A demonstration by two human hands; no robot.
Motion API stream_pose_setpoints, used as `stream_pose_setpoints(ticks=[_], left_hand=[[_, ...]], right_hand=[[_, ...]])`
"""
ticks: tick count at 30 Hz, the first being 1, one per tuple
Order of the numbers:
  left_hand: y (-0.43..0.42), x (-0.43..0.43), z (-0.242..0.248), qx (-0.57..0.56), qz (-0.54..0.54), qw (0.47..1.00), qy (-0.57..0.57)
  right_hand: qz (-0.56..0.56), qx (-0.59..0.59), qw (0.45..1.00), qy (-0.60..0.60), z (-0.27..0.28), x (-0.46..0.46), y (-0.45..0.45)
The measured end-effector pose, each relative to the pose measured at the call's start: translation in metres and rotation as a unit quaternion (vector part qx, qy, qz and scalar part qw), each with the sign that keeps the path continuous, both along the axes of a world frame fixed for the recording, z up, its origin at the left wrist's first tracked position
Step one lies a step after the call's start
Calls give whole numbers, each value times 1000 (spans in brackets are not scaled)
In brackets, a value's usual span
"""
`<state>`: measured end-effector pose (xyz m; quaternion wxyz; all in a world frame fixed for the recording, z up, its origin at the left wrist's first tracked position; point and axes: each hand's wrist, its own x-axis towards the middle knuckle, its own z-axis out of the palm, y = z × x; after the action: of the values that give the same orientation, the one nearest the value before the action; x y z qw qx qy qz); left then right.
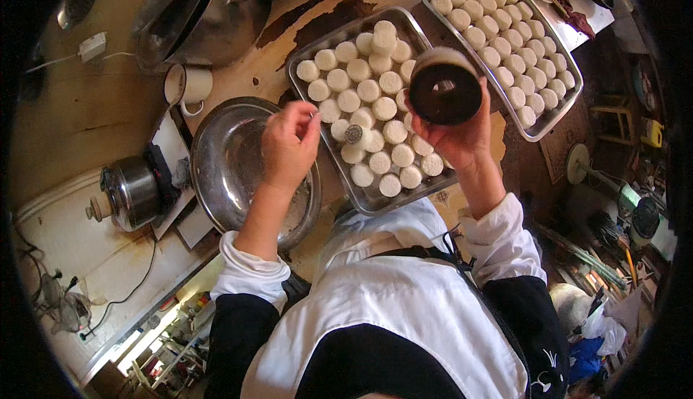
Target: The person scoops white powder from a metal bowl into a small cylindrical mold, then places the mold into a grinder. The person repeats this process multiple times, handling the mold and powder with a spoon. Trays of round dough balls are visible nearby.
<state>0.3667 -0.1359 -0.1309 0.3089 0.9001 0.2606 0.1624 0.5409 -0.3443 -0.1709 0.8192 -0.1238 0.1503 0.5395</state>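
Note:
My left hand (289, 147) hovers over the left edge of a metal tray (398, 198), thumb and forefinger pinched on a thin, small item too blurred to name. My right hand (463, 141) grips a round cup-like container (445, 95) above the tray's right side. Its dark round face is towards me; I cannot tell whether that is its inside or its base. Rows of round white cakes (402, 155) cover much of the tray, a few resting on others. Among them lies a small white cylinder with a grey, dotted round end (353, 134), near my left hand.
A wide steel basin (224, 152) stands left of the tray, with an enamel mug (197, 86) and a large metal pot (233, 36) behind it. Another metal tray (533, 136) of similar white cakes (502, 47) is at back right. A metal vessel (135, 188) sits far left.

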Motion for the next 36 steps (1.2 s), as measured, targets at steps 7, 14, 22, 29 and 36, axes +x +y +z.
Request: stream_pose_setpoints(ticks=[7, 14, 22, 29, 36], left_hand=[[-9, 5, -42, 56, -146, 978, 136], [-11, 15, -51, 38, -192, 956, 218], [-12, 19, -69, 12, -193, 956, 223], [-26, 16, -67, 60, -161, 962, 213], [-44, 3, -66, 120, -103, 970, 184]], right_hand=[[53, -100, 993, 36, -24, -41, -36], [60, -102, 992, 36, -30, -51, -56], [43, -121, 991, 44, -24, -60, -57], [40, -117, 992, 32, -30, -60, -62], [46, -110, 992, 52, -28, -56, -63]])
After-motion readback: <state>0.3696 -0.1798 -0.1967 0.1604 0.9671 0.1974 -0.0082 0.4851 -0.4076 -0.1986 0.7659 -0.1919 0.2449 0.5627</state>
